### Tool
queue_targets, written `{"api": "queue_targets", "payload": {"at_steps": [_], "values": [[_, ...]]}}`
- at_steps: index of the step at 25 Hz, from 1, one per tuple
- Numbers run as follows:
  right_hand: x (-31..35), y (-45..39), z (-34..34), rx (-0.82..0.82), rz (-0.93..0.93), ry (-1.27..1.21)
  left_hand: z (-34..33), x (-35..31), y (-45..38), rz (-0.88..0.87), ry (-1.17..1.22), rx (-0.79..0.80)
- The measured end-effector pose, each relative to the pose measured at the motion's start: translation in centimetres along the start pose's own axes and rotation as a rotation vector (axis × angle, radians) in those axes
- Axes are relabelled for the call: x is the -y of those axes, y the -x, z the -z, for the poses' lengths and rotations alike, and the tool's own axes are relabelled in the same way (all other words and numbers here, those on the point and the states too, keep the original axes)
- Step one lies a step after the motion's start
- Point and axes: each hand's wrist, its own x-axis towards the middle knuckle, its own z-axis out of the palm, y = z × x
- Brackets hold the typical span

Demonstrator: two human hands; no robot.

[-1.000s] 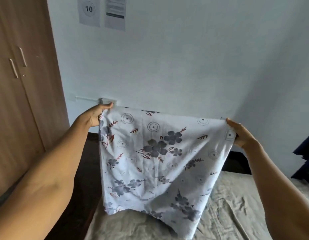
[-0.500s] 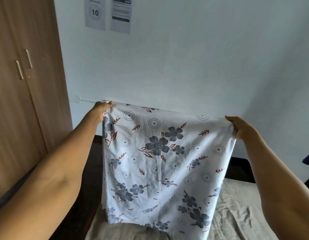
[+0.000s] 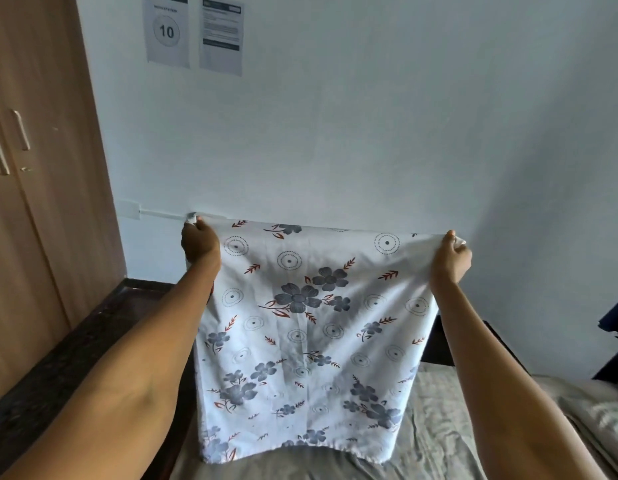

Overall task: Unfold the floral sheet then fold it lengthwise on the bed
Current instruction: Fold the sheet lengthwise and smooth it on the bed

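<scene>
The floral sheet [image 3: 307,334] is white with grey-blue flowers, red leaves and dotted circles. It hangs flat and stretched in the air in front of me, over the bed [image 3: 435,427]. My left hand [image 3: 199,242] grips its top left corner. My right hand [image 3: 451,258] grips its top right corner. The sheet's lower edge hangs just above the bed's crumpled beige cover and hides part of it.
A wooden wardrobe [image 3: 34,202] with two handles stands at the left. The bed's dark wooden frame [image 3: 75,344] runs along the left side and against the pale wall. Two papers [image 3: 193,32] are stuck high on the wall. Something dark blue [image 3: 615,317] shows at the right edge.
Both hands have pulled apart and lifted, so the top edge of the sheet is taut and the cloth hangs flatter. Its lower edge has risen off the bed cover.
</scene>
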Motion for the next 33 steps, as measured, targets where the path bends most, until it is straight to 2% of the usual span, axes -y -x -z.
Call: {"api": "queue_targets", "payload": {"at_steps": [2, 4, 7, 10, 12, 13, 15, 17, 20, 22, 26, 29, 33], "values": [[-0.6, -0.7, -0.6, -0.020, 0.036, 0.007, -0.6, 0.8, 0.1, -0.043, -0.024, -0.037], [-1.7, -1.2, -1.1, -0.008, 0.088, -0.027, -1.6, 1.7, -0.8, -0.063, -0.050, -0.001], [-4.2, -3.3, -2.1, 0.033, 0.036, 0.060, -2.5, 2.7, -3.4, 0.046, -0.111, 0.281], [-5.3, -6.2, -3.7, 0.305, -0.134, 0.406, -3.6, 3.1, -7.7, 0.177, -0.480, 0.541], [-4.1, -7.5, -5.2, 0.482, -0.235, 0.408, -4.7, 3.4, -10.0, 0.242, -0.645, 0.568], [-3.3, -8.2, -6.4, 0.505, -0.281, 0.368, -5.7, 3.5, -10.7, 0.248, -0.644, 0.563], [-2.2, -9.5, -9.3, 0.465, -0.268, 0.208, -7.7, 2.3, -10.7, 0.265, -0.353, 0.532], [-1.5, -11.0, -13.2, 0.317, -0.173, -0.015, -10.7, 0.3, -11.2, 0.252, 0.062, 0.428], [0.3, -12.7, -17.5, 0.140, -0.049, -0.383, -13.7, -3.5, -13.1, 0.112, 0.421, 0.330], [2.4, -12.6, -18.6, 0.106, -0.028, -0.535, -14.5, -5.8, -14.8, 0.055, 0.503, 0.326], [4.2, -11.8, -19.4, -0.009, -0.032, -0.683, -14.9, -6.8, -18.7, 0.058, 0.466, 0.315], [2.5, -10.2, -19.0, -0.061, -0.093, -0.645, -13.8, -5.5, -17.3, 0.065, 0.482, 0.285], [-2.6, -8.2, -17.9, -0.036, -0.167, -0.418, -10.6, 0.0, -14.7, 0.183, 0.529, 0.256]]}}
